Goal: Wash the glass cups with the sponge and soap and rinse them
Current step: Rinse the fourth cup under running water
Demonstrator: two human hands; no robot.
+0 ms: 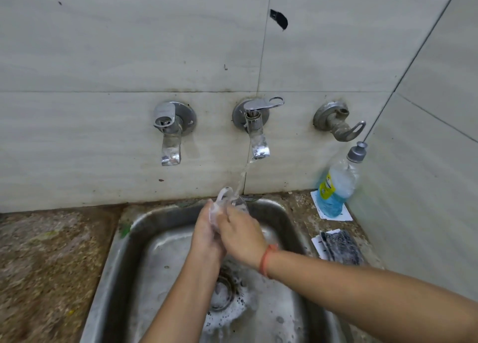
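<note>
Over the rear of the sink (pixel 129 235), the left hand (pixel 207 235) and right hand (pixel 241 236) hold one glass cup (pixel 236 201), each grip closed round its sides. The cup sits under the water stream (pixel 241 177) from the middle tap (pixel 257 138). Foam (pixel 232 310) rings the drain. On the desk (pixel 46 252), the soap bottle (pixel 335 187) stands at the rear right corner and the sponge (pixel 341 247) lies along the right edge.

Kitchen: steel sink (pixel 134 229), wall taps (pixel 254 125)
</note>
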